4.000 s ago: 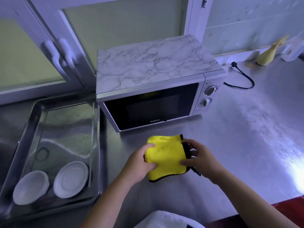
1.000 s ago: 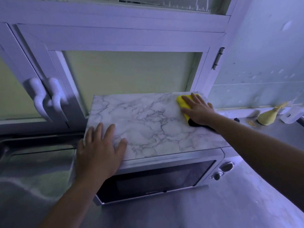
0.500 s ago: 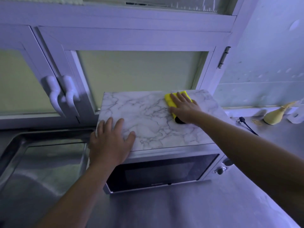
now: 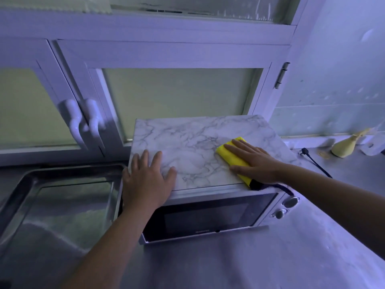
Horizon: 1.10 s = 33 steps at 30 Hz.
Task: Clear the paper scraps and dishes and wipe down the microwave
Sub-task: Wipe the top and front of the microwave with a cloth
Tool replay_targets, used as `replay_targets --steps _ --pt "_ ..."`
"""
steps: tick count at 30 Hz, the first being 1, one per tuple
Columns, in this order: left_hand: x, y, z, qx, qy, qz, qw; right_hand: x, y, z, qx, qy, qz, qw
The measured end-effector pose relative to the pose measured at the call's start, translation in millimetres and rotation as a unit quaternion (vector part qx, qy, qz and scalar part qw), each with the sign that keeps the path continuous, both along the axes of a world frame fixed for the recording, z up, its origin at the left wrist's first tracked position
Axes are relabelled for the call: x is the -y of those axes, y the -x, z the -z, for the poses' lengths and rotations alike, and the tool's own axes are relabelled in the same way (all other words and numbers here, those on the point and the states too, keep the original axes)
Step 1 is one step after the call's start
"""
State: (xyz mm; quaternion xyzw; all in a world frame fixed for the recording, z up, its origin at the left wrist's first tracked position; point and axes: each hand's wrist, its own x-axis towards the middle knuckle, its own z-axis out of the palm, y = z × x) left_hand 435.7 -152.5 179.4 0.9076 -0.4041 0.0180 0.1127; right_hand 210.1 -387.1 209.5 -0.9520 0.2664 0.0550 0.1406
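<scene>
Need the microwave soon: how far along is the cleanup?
Done, apparently: no scraps or dishes show on the microwave. In hand: the right hand presses the yellow cloth flat on its marbled top, near the front right edge; the left hand braces the front left corner. Left, probably: the door and knobs.

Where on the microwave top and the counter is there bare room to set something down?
Bare: the microwave top between the left hand and the yellow cloth under the right hand, and the counter in front. Crowded: far right, with the power cord.
</scene>
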Motion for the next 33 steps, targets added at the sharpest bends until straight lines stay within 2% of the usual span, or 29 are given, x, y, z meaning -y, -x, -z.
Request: replay_targets --steps 6,11,14,18,22,27,31,33 --pt "2.4 0.5 4.6 0.005 0.025 -0.011 1.0 48.5 -96.9 5.2 0.019 0.062 0.164 0.984" --pt "4.1 -1.3 11.7 -0.006 0.052 -0.023 0.998 50.6 -172.3 4.9 0.03 0.06 0.215 0.974" --pt "3.8 -1.1 9.9 -0.006 0.053 -0.025 0.998 37.2 -179.1 5.2 0.032 0.065 0.172 0.982" --pt "2.9 -0.1 3.1 -0.009 0.046 -0.024 0.999 -0.9 -153.9 6.3 0.017 0.056 0.061 0.996" --pt "-0.9 0.0 -2.9 -0.027 0.129 -0.038 0.991 -46.3 -97.4 10.4 0.026 0.06 -0.018 0.998" --pt "-6.3 2.8 -9.5 -0.119 0.266 -0.117 0.95 -69.7 -37.9 4.8 0.008 0.07 -0.078 0.995" --pt "-8.2 -1.4 -11.9 -0.177 0.35 -0.161 0.906 -51.3 -46.1 2.5 -0.001 0.044 -0.093 0.995" --pt "-8.0 -3.7 -13.5 -0.212 0.382 -0.194 0.878 -32.9 -66.6 5.4 -0.002 0.045 -0.069 0.997"
